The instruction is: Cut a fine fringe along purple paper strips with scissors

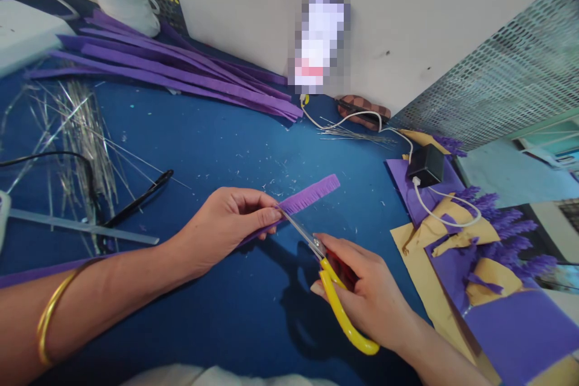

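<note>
Between thumb and fingers, my left hand (244,214) pinches a long strip of purple crepe paper (312,193). The strip's far end sticks out to the right and has fine fringe cuts along its lower edge. Its other part runs back under my left forearm to the left edge of the view. My right hand (368,289) is closed around yellow-handled scissors (337,298). Their blades meet the strip's lower edge right beside my left fingertips. Part of the handles is hidden by my right hand.
Purple strips (194,69) lie in a bundle at the back left, near thin metal wires (85,139) and black-armed glasses (145,196). A phone (319,39) leans on the back panel. To the right are a black charger (426,164), purple sheets (529,332) and wrapped purple flowers (502,223).
</note>
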### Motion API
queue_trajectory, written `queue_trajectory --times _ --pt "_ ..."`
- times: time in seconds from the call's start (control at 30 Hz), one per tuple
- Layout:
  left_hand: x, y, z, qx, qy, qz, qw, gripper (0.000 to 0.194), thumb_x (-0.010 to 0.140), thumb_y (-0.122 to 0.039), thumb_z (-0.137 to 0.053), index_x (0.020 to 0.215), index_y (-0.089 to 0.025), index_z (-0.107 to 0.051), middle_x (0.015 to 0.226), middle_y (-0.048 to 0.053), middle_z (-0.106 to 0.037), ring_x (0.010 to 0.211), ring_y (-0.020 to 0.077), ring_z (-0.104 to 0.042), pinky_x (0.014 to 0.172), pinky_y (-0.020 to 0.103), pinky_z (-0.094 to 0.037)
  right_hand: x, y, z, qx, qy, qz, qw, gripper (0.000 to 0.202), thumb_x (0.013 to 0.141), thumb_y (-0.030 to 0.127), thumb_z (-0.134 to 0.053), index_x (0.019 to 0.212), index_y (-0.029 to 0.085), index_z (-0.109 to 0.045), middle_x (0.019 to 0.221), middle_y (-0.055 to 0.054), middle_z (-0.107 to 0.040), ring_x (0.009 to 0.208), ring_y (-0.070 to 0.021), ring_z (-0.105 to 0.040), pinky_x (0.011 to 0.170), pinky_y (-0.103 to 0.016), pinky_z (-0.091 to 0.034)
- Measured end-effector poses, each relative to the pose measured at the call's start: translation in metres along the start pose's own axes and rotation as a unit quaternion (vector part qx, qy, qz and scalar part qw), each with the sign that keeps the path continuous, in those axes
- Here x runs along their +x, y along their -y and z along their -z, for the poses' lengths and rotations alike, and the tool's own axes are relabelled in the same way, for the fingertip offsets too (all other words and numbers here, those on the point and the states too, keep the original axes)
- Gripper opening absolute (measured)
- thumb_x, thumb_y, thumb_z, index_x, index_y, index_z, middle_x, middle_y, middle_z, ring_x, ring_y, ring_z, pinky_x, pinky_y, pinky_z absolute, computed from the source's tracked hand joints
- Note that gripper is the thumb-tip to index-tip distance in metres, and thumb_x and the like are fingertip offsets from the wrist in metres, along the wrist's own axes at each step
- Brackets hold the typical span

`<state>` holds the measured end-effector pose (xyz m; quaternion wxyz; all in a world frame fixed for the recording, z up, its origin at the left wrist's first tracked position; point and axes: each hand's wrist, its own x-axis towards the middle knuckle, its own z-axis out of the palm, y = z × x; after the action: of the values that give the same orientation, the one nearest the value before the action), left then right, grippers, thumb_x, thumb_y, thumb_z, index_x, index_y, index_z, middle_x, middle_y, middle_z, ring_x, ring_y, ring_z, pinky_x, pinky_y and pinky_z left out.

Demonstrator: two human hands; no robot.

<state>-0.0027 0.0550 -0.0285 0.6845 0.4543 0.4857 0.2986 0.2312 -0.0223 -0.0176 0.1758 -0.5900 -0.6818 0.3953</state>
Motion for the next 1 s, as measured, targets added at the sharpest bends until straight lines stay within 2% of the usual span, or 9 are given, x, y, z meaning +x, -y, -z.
queue_trajectory --times 0.2,0.47,0.57,0.67,0.8,0.9,1.0 --pt "0.0 0.0 0.0 -0.002 0.001 0.003 1.0 0.021 0.073 -0.038 -0.076 0.071 -0.016 -0.074 0.059 -0.001 -0.064 0.054 0.0091 -0.051 0.047 0.019 -0.035 -0.001 -0.004 0.002 0.001 0.007 0.018 1.0 0.045 0.086 0.042 -0.071 0.127 0.026 -0.065 0.088 -0.002 -0.063 0.066 -0.0149 -0.052 0.056 -0.024 -0.045" --pt "0.0 -0.002 0.001 -0.007 0.005 0.002 1.0 0.022 0.073 -0.037 -0.076 0.069 -0.016 -0.073 0.06 -0.001 -0.063 0.055 0.0097 -0.051 0.049 0.02 -0.037 0.0 -0.002 0.004 0.017 0.013 0.012 1.0 0.042 0.085 0.039 -0.072 0.124 0.025 -0.067 0.086 -0.001 -0.063 0.067 -0.0143 -0.052 0.057 -0.022 -0.045" --pt "0.001 -0.005 0.0 -0.009 0.01 0.001 1.0 0.021 0.074 -0.036 -0.075 0.065 -0.017 -0.072 0.058 -0.001 -0.062 0.055 0.0096 -0.051 0.052 0.02 -0.04 0.002 0.001 0.005 0.035 0.023 -0.003 0.999 0.035 0.082 0.036 -0.073 0.115 0.022 -0.07 0.078 0.001 -0.059 0.064 -0.0132 -0.048 0.058 -0.022 -0.045" --pt "0.001 -0.007 0.0 -0.008 0.013 0.0 1.0 0.022 0.074 -0.037 -0.075 0.064 -0.018 -0.072 0.058 -0.001 -0.063 0.055 0.01 -0.052 0.053 0.02 -0.041 0.004 0.005 0.005 0.079 0.041 -0.031 0.996 0.023 0.08 0.034 -0.073 0.098 0.019 -0.073 0.071 0.002 -0.053 0.062 -0.0121 -0.044 0.055 -0.02 -0.043" --pt "0.002 -0.006 0.0 -0.019 0.015 -0.006 1.0 0.021 0.074 -0.037 -0.075 0.065 -0.018 -0.072 0.06 -0.001 -0.064 0.055 0.0101 -0.053 0.054 0.02 -0.043 0.005 0.009 0.006 0.153 0.061 -0.066 0.984 0.016 0.079 0.033 -0.07 0.079 0.017 -0.069 0.067 0.003 -0.044 0.06 -0.0105 -0.037 0.05 -0.018 -0.039" --pt "0.003 -0.004 0.001 -0.024 0.016 -0.001 1.0 0.018 0.072 -0.036 -0.077 0.072 -0.018 -0.075 0.061 -0.001 -0.065 0.055 0.01 -0.053 0.052 0.02 -0.042 0.006 0.009 0.006 0.163 0.053 -0.076 0.982 0.015 0.077 0.033 -0.071 0.08 0.018 -0.07 0.068 0.003 -0.047 0.061 -0.0107 -0.039 0.052 -0.019 -0.041" --pt "0.002 -0.003 0.001 -0.006 0.013 0.004 1.0 0.02 0.071 -0.036 -0.078 0.074 -0.017 -0.075 0.061 0.0 -0.066 0.054 0.0095 -0.053 0.048 0.019 -0.039 0.006 0.007 0.007 0.117 0.042 -0.054 0.991 0.019 0.077 0.031 -0.072 0.091 0.019 -0.074 0.072 0.002 -0.056 0.064 -0.0123 -0.046 0.058 -0.02 -0.046"
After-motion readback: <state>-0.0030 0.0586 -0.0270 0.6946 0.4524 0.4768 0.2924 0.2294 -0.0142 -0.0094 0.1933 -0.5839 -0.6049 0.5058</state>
